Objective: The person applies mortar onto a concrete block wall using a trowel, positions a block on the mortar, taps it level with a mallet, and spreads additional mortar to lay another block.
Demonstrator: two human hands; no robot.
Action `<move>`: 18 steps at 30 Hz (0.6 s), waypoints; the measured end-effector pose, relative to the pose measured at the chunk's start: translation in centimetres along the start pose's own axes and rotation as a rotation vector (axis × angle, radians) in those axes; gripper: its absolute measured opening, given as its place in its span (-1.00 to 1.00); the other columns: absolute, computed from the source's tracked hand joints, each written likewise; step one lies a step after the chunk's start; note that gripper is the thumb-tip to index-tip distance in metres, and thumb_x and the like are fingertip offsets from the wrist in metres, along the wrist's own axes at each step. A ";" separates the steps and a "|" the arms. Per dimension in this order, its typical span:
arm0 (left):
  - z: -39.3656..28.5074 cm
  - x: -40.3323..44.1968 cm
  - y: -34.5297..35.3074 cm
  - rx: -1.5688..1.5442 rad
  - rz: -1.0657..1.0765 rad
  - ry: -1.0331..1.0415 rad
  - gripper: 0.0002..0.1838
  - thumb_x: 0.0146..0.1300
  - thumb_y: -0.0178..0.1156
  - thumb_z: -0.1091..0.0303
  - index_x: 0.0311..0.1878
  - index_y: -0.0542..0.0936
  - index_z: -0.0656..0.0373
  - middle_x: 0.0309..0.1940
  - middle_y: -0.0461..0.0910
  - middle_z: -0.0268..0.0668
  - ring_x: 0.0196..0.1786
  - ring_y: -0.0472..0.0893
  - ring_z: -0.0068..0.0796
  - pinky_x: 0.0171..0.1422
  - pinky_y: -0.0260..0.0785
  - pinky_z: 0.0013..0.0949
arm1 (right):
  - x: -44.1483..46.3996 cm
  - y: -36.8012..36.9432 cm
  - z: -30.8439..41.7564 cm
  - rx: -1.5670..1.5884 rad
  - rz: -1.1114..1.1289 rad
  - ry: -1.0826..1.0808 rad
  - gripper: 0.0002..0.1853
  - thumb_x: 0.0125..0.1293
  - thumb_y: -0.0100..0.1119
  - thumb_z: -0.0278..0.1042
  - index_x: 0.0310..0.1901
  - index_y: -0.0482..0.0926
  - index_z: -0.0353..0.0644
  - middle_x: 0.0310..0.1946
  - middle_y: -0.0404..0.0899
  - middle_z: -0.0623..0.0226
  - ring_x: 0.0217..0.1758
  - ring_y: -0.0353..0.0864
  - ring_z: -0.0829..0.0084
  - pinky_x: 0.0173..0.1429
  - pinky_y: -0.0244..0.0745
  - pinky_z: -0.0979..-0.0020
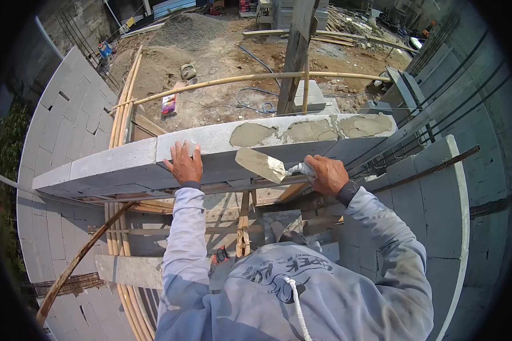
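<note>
Mid-frame, the right hand (327, 176) clasps the trowel (258, 165) by its handle — blade pointing left, just below the mortar (311, 131) (upper right of centre); the left hand (186, 165), fingers spread, rests on the block wall (111, 163).

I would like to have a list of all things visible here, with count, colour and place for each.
block wall: one, light grey, across the middle
mortar patches: three, grey, on its top, right half
trowel: one, grey blade, in front of the wall
side walls: at least two, grey, left and right
wooden post: one, brownish, beyond the wall
bamboo poles: several, yellowish, beyond and below the wall
gravel heap: one, grey, top, left of centre
printed bag: one, pink and white, ground beyond
distant clutter: uncounted, mixed, too small to name
sweatshirt: one, grey, bottom
left hand: one, bare, on the wall's top edge
right hand: one, bare, gripping the trowel
</note>
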State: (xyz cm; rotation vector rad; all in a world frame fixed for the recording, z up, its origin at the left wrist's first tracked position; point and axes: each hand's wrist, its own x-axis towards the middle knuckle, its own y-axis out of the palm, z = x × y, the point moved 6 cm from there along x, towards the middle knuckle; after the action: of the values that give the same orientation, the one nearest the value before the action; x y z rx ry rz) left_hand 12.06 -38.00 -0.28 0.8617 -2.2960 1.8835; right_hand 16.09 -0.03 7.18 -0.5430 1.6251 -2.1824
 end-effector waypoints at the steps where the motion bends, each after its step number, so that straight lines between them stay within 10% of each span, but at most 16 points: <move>1: 0.0 -0.1 0.1 -0.001 0.000 0.010 -0.51 0.27 0.06 -0.06 0.17 0.51 -0.01 0.29 0.36 -0.19 0.38 0.25 -0.17 0.43 -0.21 0.25 | -0.9 0.1 -0.7 0.013 -0.068 0.066 -0.62 -0.08 0.23 -0.46 -0.17 0.38 -0.07 -0.38 0.48 0.19 -0.27 0.57 0.06 -0.26 0.47 0.09; 6: -0.1 -0.1 0.2 0.023 -0.011 0.040 -0.51 0.29 0.04 -0.05 0.18 0.50 -0.01 0.28 0.36 -0.16 0.37 0.25 -0.14 0.43 -0.20 0.24 | -1.9 -0.5 -2.9 -0.168 -0.259 0.333 -0.70 0.01 0.19 -0.46 -0.20 0.36 -0.08 -0.37 0.48 0.17 -0.28 0.58 0.07 -0.27 0.49 0.11; 18: -0.1 -0.1 0.3 0.051 -0.006 0.073 -0.50 0.31 0.01 -0.05 0.19 0.49 0.02 0.28 0.36 -0.14 0.37 0.25 -0.12 0.44 -0.21 0.21 | -3.9 -0.1 5.2 -0.108 -0.029 0.239 -0.74 0.10 0.18 -0.37 -0.20 0.35 -0.16 -0.41 0.49 0.12 -0.26 0.61 0.08 -0.29 0.51 0.09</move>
State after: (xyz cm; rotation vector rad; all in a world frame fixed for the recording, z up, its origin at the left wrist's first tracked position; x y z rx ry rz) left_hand 11.98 -37.86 -0.50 0.7902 -2.2104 1.9444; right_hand 22.08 -2.25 8.30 -0.3464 1.8765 -2.2628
